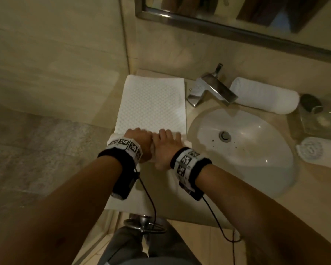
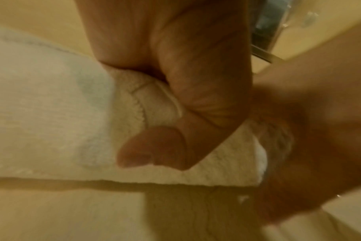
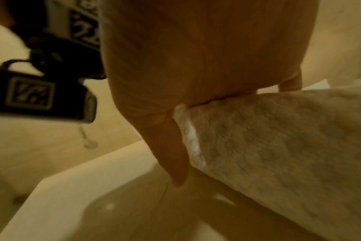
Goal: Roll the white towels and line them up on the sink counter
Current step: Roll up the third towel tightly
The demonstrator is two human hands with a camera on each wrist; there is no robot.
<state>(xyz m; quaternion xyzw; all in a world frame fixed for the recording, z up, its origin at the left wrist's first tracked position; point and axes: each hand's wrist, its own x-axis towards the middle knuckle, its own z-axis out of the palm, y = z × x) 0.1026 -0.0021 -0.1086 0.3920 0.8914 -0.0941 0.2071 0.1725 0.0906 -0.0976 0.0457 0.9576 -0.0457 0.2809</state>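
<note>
Head view: at 9 o'clock of the basin (image 1: 243,159), left hand (image 1: 138,140) curls round the half-rolled towel (image 1: 153,104), right hand (image 1: 166,146) presses it w/ straight fingers (image 1: 168,133). Done: rolled towel (image 1: 264,97) at 1 o'clock, second rolled towel (image 1: 321,152) at 3 (approx. half this roll seems left).

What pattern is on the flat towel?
The flat towel is white with raised dots, clearest in the head view.

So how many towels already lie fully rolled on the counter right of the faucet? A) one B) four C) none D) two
D: one rolled towel lies just right of the faucet, a second rolled towel nearer the front, right of the basin.
</note>
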